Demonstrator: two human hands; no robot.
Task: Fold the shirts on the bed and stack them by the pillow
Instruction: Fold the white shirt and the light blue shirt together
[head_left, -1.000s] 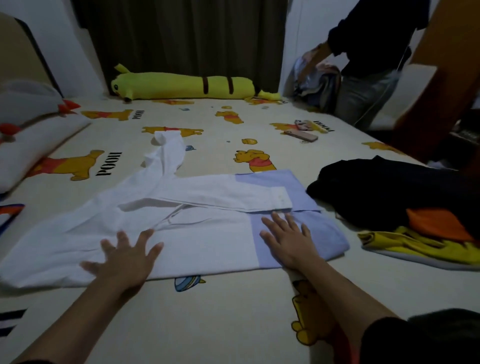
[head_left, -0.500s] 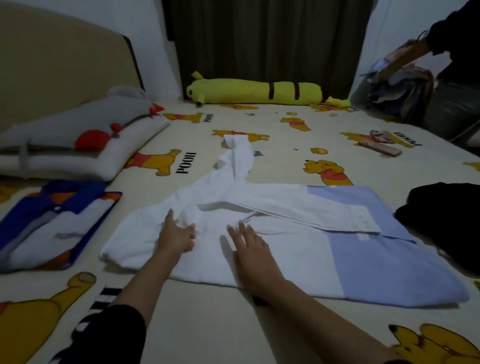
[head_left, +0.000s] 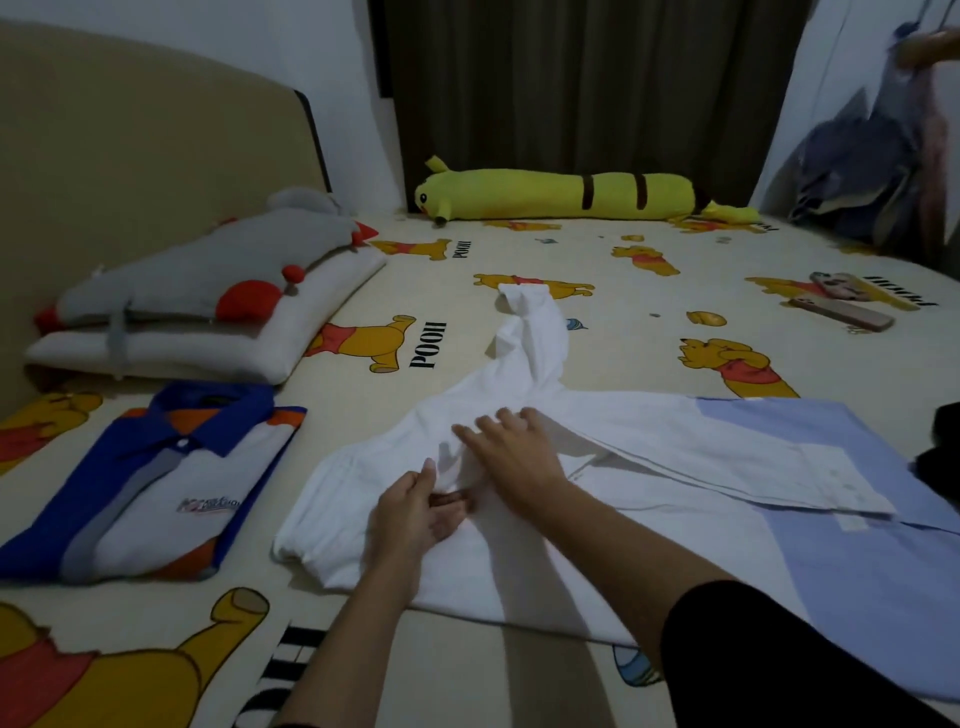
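Folded blue polo (head_left: 140, 483) lying beside pillow (head_left: 208, 348), left hand (head_left: 415, 514) pinching white shirt (head_left: 623, 467), right hand (head_left: 511, 457) pressing flat beside it

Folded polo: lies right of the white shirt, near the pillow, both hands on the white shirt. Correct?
Not quite. The head view shows the folded polo left of the white shirt, near the pillow. The left hand and right hand are on the white shirt.

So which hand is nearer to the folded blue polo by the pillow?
Left. The left hand pinches the white shirt on the side toward the folded blue polo; the right hand lies flat on the shirt, farther away.
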